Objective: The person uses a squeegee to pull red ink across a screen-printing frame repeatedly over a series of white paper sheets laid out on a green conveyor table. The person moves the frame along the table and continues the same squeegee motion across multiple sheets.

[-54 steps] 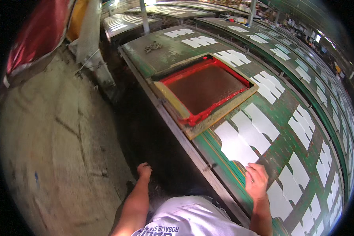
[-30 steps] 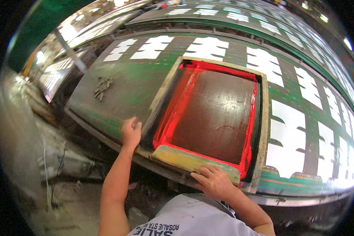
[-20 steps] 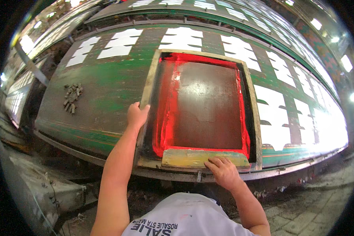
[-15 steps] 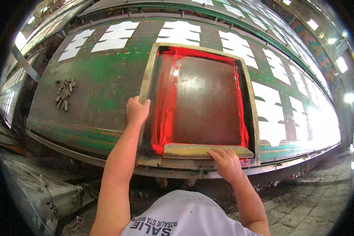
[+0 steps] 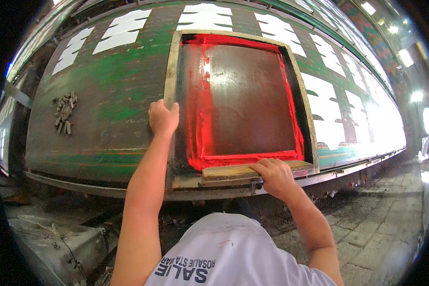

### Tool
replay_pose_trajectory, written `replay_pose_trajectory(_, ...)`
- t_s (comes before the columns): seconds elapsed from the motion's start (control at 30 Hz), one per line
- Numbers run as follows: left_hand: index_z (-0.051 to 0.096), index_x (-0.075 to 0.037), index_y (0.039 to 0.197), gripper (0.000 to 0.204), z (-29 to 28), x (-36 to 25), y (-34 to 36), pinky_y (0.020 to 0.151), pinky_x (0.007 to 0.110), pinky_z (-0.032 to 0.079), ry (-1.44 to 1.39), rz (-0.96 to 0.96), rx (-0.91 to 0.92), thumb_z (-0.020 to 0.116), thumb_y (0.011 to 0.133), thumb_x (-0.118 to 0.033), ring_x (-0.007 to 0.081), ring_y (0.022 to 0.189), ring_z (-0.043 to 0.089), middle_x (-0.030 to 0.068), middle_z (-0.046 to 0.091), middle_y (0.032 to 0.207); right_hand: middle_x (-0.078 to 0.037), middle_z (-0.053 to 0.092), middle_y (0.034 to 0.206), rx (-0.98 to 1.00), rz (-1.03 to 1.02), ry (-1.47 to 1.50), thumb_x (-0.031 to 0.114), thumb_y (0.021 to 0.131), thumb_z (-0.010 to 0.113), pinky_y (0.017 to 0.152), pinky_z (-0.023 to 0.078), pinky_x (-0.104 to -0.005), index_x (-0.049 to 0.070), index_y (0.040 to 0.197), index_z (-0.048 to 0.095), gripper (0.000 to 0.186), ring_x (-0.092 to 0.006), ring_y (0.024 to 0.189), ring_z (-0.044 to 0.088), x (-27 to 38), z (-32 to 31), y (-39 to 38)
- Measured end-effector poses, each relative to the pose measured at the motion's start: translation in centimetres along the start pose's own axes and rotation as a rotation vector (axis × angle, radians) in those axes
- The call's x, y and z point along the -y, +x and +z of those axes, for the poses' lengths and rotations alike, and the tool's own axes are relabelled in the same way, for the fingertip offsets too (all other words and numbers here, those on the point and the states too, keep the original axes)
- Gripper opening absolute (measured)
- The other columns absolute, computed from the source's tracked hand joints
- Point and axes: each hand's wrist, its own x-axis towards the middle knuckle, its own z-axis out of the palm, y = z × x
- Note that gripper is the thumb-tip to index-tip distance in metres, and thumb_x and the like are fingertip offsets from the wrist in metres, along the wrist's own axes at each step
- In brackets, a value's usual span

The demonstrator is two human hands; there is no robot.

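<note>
A wooden screen frame (image 5: pixel 305 105) with red ink (image 5: pixel 200 119) round a brown mesh (image 5: pixel 245 100) lies on a long, worn green table (image 5: pixel 95 128). My left hand (image 5: pixel 163 117) is closed on the frame's left side, thumb and fingers around the wood. A yellowish wooden squeegee (image 5: pixel 224 173) lies along the near side of the frame, and my right hand (image 5: pixel 273 175) grips it near its right part. White cut pieces (image 5: pixel 121 31) are laid out in groups behind and to the right of the frame.
Several small dark cylindrical pieces (image 5: pixel 64 113) are piled on the table's left. The table's metal rail (image 5: pixel 105 189) runs along the near edge. More long tables stand behind and at far left. A paved floor (image 5: pixel 367 214) and lights are at right; a grey plastic-covered object (image 5: pixel 57 243) is at lower left.
My view has swung round from along the table to face it. My left hand rose from beside the table onto the frame; my right hand left the white pieces and took hold of the squeegee.
</note>
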Motion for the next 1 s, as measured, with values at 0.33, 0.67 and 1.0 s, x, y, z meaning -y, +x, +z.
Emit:
replay_pose_trajectory(0.33,0.075,-0.001,0.132,0.052,0.1,0.5,-0.3,0.107,0.057,0.053,-0.034,0.051,-0.028,0.078,0.102,-0.043,0.0463,0.124,0.065,0.0242,0.068,0.127,-0.011,0.075,0.122,-0.243,-0.094,-0.108,0.008,0.087,0.071,0.095,0.059,-0.0478,0.016,0.131,0.078,0.045,-0.0331,0.109,0.076,-3.1,3.7,5.7)
replay_pose_trajectory(0.67,0.079,-0.001,0.124,0.043,0.8,0.3,-0.1,0.101,0.056,0.052,-0.105,0.061,-0.142,0.065,0.111,-0.040,0.0460,0.113,0.067,0.0235,0.071,0.114,-0.011,0.076,0.117,-0.255,0.008,-0.213,0.002,0.087,0.070,0.097,0.059,-0.0505,0.019,0.133,0.077,0.049,-0.0358,0.111,0.076,-16.4,2.6,29.7)
replay_pose_trajectory(1.0,0.074,0.002,0.128,0.034,0.9,-0.5,-0.3,0.099,0.055,0.052,-0.025,0.084,-0.187,0.067,0.111,-0.028,0.0449,0.109,0.067,0.0211,0.069,0.112,-0.010,0.080,0.132,-0.113,0.071,-0.255,0.005,0.098,0.066,0.101,0.065,-0.0519,0.029,0.139,0.079,0.049,-0.0351,0.119,0.079,-26.3,-2.6,47.7)
